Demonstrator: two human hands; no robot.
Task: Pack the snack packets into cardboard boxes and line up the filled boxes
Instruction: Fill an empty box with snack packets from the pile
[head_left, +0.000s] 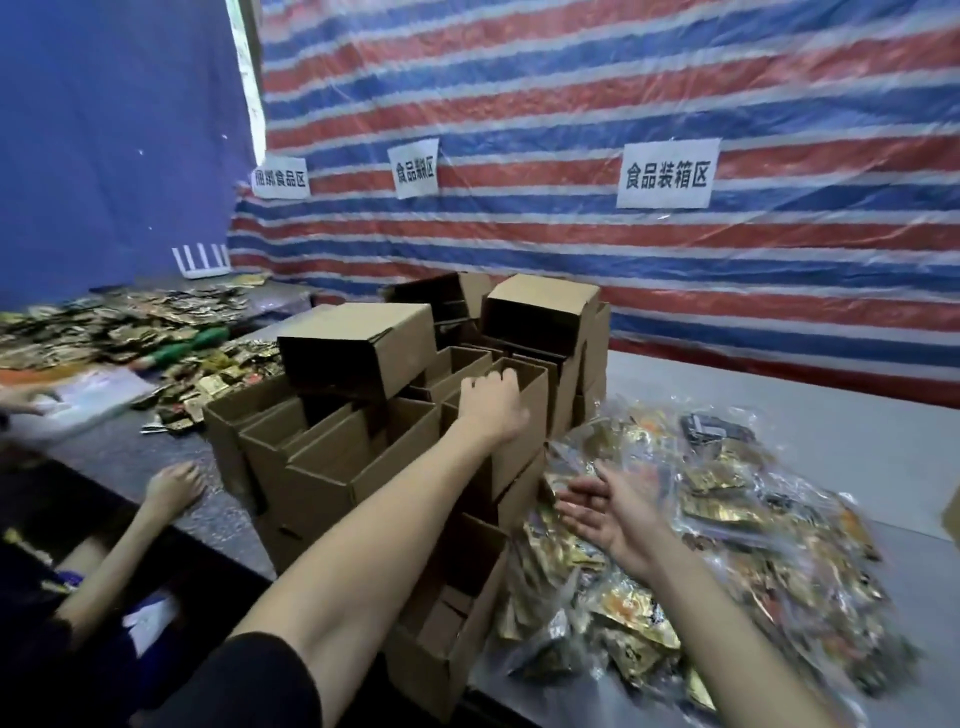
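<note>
Reaching over the pile of cardboard boxes, your left hand has its fingers curled over the rim of one open box near the top of the pile. Your right hand hangs just to the right of the pile, palm up, fingers straight and a little apart, holding nothing. The snack packets lie in clear bags in a heap on the table, right of the pile and under that hand. None are in the box you hold that you can see. Be careful: the boxes lean on each other and are not stacked neatly. A tipped box lies on its side on top, just left of your left hand. If you pull your box out fast, I think that one may roll off, or the whole pile may slide. Another person's hand rests left of the pile, where boxes could land. The shiny bags look slippery too, so a quick grab may push some off the near edge.
</note>
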